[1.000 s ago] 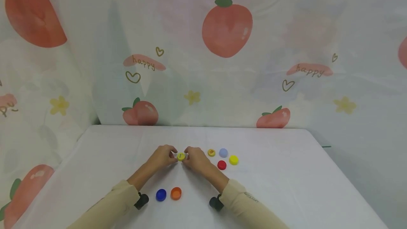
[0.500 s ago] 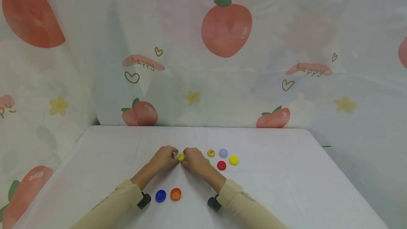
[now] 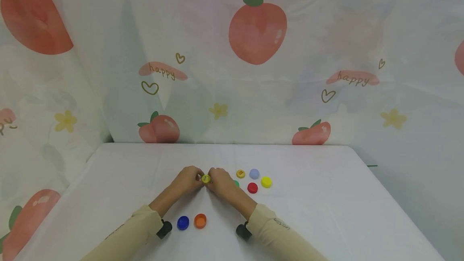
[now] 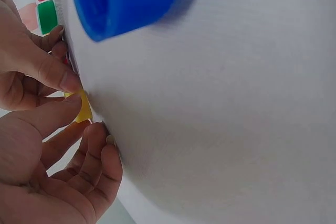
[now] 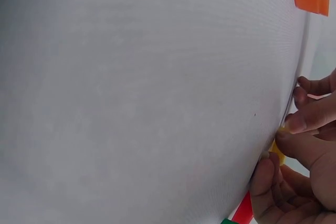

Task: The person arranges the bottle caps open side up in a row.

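In the head view a yellow bottle cap [image 3: 206, 179] with dark marks on its top sits between my two hands at mid-table. My left hand [image 3: 188, 179] pinches its left side with thumb and forefinger. From the other side, my right hand [image 3: 221, 181] pinches it too. Both thumbs meet over the yellow cap [image 4: 84, 109] in the left wrist view, and fingers hide part of it. The right wrist view shows only a sliver of the cap [image 5: 279, 156] between the fingers.
Right of my hands lie a marked yellow cap [image 3: 241, 174], a pale blue cap [image 3: 254, 174], a bright yellow cap [image 3: 266, 182], a red cap [image 3: 252, 188] and a half-hidden green cap [image 3: 237, 183]. Between my forearms are a blue cap [image 3: 183, 223] and an orange cap [image 3: 200, 221].
My left hand has shifted slightly right, and both hands have drawn in closer around the yellow cap. The green cap now shows beside my right hand. The other caps have stayed put.
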`<state>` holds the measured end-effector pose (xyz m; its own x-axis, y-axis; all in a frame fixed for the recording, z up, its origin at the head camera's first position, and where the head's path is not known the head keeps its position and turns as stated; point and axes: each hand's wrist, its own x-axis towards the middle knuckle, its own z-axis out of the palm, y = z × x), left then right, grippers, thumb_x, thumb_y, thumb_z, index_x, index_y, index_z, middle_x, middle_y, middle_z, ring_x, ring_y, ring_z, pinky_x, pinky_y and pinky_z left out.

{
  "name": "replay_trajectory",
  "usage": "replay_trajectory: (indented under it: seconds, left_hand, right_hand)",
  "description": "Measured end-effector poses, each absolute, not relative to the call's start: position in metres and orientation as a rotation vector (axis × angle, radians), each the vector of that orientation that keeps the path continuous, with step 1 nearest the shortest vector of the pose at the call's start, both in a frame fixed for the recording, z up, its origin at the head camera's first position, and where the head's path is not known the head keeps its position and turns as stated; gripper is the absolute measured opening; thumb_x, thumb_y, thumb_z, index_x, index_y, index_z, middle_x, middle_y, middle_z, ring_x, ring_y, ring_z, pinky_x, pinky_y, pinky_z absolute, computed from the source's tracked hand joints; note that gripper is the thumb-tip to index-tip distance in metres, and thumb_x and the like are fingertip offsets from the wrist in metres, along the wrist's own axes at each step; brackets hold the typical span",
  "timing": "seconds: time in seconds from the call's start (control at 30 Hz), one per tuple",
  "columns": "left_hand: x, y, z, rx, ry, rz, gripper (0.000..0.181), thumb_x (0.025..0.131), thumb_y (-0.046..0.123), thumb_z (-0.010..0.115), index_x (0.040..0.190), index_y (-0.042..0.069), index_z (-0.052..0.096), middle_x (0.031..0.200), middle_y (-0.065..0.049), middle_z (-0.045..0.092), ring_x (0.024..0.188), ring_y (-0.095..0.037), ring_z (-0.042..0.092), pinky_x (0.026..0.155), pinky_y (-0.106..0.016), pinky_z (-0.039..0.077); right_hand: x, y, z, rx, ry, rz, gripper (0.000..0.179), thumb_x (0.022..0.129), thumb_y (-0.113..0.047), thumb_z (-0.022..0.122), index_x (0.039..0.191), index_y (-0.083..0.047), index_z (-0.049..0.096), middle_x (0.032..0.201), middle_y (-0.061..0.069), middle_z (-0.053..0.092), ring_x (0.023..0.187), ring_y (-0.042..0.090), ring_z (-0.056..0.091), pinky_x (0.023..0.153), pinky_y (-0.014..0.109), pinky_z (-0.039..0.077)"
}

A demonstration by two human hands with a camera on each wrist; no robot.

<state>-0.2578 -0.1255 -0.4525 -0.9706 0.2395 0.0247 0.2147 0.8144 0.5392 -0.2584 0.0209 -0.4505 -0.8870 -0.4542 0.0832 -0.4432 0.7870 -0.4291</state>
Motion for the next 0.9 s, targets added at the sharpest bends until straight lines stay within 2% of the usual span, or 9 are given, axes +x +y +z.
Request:
replay_trajectory:
  seconds: [0.3, 0.67, 0.77, 0.9]
  left_hand:
    - [-0.250, -0.125, -0.447, 0.387, 2.929, 0.876, 0.022, 0.080, 0.008, 0.073, 0.100, 0.000, 0.069, 0.072, 0.000, 0.057, 0.066, -0.013, 0.050, 0.059, -0.028, 0.044]
    - [-0.230, -0.128, -0.441, 0.435, 2.880, 0.966, 0.016, 0.089, 0.004, 0.062, 0.104, -0.001, 0.063, 0.086, -0.004, 0.063, 0.076, -0.015, 0.057, 0.068, -0.031, 0.050]
    - [-0.227, -0.130, -0.439, 0.413, 2.870, 1.021, 0.012, 0.091, 0.005, 0.060, 0.101, -0.001, 0.063, 0.087, -0.006, 0.064, 0.074, -0.015, 0.058, 0.065, -0.028, 0.051]
    - [-0.226, -0.132, -0.438, 0.399, 2.842, 1.113, 0.011, 0.091, 0.006, 0.060, 0.099, -0.001, 0.062, 0.079, -0.004, 0.063, 0.065, -0.013, 0.057, 0.057, -0.025, 0.049]
  right_hand:
    - [-0.255, 0.024, -0.447, -0.748, 2.927, -0.716, 0.018, 0.084, -0.009, 0.070, 0.096, 0.001, 0.062, 0.083, 0.007, 0.062, 0.073, 0.014, 0.058, 0.070, 0.023, 0.050]
    - [-0.243, 0.027, -0.439, -0.798, 2.927, -0.687, 0.022, 0.082, -0.009, 0.072, 0.099, 0.001, 0.062, 0.077, 0.003, 0.061, 0.065, 0.009, 0.051, 0.062, 0.019, 0.046]
    - [-0.240, 0.027, -0.437, -0.844, 2.921, -0.688, 0.023, 0.083, -0.011, 0.072, 0.100, 0.000, 0.062, 0.074, 0.001, 0.059, 0.064, 0.008, 0.051, 0.060, 0.016, 0.045]
    - [-0.236, 0.027, -0.434, -0.891, 2.932, -0.688, 0.024, 0.083, -0.012, 0.073, 0.100, 0.000, 0.062, 0.073, 0.001, 0.058, 0.064, 0.008, 0.053, 0.058, 0.015, 0.045]
